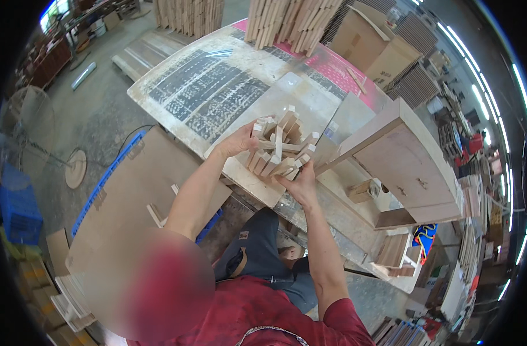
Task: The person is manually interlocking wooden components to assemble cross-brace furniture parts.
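Sticks (267,165) of pale wood, too overlapped to count exactly, stand in one cluster near the close edge of a single worktable (165,95), with at least two lying crosswise in the middle. Two hands grip that cluster: the left hand (240,140) is clamped on its left side, and the right hand (301,185) is closed on its near right side, thumb against the wood; the hands are apart from each other. To the right is one box-shaped wooden housing (407,158) bearing two small metal fittings. One stack of wooden strips (292,26) stands at the far end, and a second stack (188,14) beyond the table. At left, at least two loose sticks (154,214) lie on one brown sheet (125,202), near one pedestal fan (76,169).
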`<act>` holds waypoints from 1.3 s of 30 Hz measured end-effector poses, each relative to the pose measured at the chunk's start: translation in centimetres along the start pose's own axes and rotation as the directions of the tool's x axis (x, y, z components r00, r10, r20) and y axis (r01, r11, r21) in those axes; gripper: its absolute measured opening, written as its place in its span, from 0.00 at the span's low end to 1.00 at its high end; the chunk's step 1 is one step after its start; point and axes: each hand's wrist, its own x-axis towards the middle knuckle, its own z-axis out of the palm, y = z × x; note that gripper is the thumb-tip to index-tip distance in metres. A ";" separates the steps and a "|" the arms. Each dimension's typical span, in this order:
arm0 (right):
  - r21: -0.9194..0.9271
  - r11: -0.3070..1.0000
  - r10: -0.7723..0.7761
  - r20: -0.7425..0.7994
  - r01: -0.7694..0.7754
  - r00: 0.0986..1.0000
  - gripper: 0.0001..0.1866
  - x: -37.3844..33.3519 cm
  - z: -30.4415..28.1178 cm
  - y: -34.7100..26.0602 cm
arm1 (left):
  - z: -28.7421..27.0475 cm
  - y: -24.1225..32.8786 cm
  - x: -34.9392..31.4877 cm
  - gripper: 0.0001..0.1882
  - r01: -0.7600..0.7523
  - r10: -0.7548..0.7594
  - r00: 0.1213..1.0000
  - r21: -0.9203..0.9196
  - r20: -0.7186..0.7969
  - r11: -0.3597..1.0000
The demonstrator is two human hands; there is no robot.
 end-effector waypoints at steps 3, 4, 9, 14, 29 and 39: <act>-0.008 0.998 0.068 0.007 -0.068 0.998 0.51 0.4 0.0 0.0 | -0.8 -1.2 0.2 0.68 -0.049 0.046 0.998 -0.074 -0.034 0.996; -0.112 0.992 0.059 0.009 -0.058 0.998 0.51 0.7 -0.5 0.2 | -0.2 -0.7 0.4 0.68 -0.040 0.039 0.999 -0.078 -0.017 0.996; -0.330 0.943 0.052 0.053 -0.032 0.997 0.52 1.4 -1.0 -1.2 | 0.6 0.7 0.6 0.57 0.001 -0.007 0.999 -0.097 -0.053 0.995; -0.116 0.993 0.004 0.016 -0.002 1.000 0.51 1.6 0.2 0.7 | 0.5 -1.9 1.3 0.52 -0.049 0.033 0.996 -0.191 -0.086 0.980; -0.540 0.839 -0.123 -0.082 0.060 0.989 0.42 -4.7 -2.0 -5.1 | -0.4 -3.2 -3.2 0.43 -0.281 0.301 0.889 0.108 -0.344 0.954; -0.188 0.980 -0.058 0.006 0.058 0.998 0.17 -1.9 1.1 -11.4 | 13.0 -1.0 -7.2 0.63 0.026 0.572 0.640 0.759 -0.513 0.651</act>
